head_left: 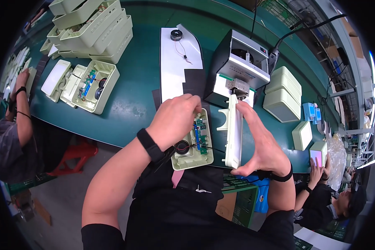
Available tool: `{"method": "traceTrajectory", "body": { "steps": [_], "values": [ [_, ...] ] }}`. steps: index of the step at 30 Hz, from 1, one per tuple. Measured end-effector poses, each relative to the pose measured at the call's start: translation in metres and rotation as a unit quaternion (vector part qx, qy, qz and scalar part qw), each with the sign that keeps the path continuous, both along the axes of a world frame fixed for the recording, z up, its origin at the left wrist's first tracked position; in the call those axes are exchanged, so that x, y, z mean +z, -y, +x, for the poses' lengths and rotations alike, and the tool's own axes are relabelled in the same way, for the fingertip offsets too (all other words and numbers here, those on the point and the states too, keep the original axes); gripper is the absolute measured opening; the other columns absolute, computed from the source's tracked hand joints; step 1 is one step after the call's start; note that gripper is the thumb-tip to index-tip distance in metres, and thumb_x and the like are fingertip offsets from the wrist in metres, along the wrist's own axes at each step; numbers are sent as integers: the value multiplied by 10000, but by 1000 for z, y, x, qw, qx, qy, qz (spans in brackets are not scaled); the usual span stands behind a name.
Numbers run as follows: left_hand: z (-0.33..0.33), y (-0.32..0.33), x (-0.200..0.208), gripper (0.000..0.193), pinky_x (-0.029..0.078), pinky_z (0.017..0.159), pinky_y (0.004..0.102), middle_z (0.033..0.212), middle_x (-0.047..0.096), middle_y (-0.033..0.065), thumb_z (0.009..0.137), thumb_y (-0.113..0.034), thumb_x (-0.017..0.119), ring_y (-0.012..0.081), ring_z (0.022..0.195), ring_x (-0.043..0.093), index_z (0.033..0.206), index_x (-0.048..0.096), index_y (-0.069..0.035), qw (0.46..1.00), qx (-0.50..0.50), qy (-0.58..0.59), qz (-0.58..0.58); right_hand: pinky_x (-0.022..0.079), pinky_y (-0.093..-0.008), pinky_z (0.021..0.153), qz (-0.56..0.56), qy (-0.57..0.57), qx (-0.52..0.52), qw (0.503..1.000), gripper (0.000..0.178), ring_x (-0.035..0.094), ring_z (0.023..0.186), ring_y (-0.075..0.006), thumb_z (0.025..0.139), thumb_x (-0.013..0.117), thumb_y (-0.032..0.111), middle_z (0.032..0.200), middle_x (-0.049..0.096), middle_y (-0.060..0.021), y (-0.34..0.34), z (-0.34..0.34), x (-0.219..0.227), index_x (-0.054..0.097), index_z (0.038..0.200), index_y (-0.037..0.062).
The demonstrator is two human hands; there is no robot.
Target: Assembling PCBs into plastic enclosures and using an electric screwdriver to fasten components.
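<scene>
In front of me a pale green plastic housing [191, 162] lies open at the table's near edge. Inside it are a green circuit board [202, 132], a blue part and a coil of black cable [182, 146]. My left hand [173, 118] reaches over its far left side, fingers curled and pressed together; what they pinch, if anything, is hidden. My right hand [264, 143] grips a matching cover [233, 135] on edge, thumb at the near end and fingers at the far end. A thin black wire runs from the housing toward the cover.
A black and silver machine [243, 58] stands beyond the cover. A small round speaker [176, 35] rests on a white sheet. Stacked housings [108, 33] and another open housing [98, 91] are at left, closed boxes [282, 98] at right. Other people work on both sides.
</scene>
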State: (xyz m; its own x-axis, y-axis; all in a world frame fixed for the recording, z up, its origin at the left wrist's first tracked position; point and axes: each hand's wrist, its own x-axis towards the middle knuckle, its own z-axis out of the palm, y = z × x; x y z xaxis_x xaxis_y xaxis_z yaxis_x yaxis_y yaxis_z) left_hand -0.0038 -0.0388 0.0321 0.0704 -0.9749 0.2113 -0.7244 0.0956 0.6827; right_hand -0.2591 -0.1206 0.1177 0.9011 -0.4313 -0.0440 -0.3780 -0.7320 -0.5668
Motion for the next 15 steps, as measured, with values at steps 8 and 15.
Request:
{"method": "traceTrajectory", "body": {
  "steps": [8, 15],
  "values": [
    [-18, -68, 45, 196, 562, 693, 352, 886, 733, 86, 880, -87, 778, 283, 767, 729, 1049, 694, -35, 994, 27, -103, -13, 317, -491, 1254, -13, 1, -19, 1000, 1467, 333, 1549, -439, 446, 999, 475, 1658, 335, -248, -1, -2, -5, 271, 1632, 12],
    [-92, -120, -11, 334, 560, 596, 357, 784, 739, 38, 976, -264, 739, 216, 621, 720, 1199, 657, -30, 914, -98, -370, 132, 352, -521, 1224, -25, -21, 97, 995, 1377, 357, 1521, -485, 503, 995, 489, 1638, 346, -283, -5, 47, -5, 328, 1609, 12]
  ]
}}
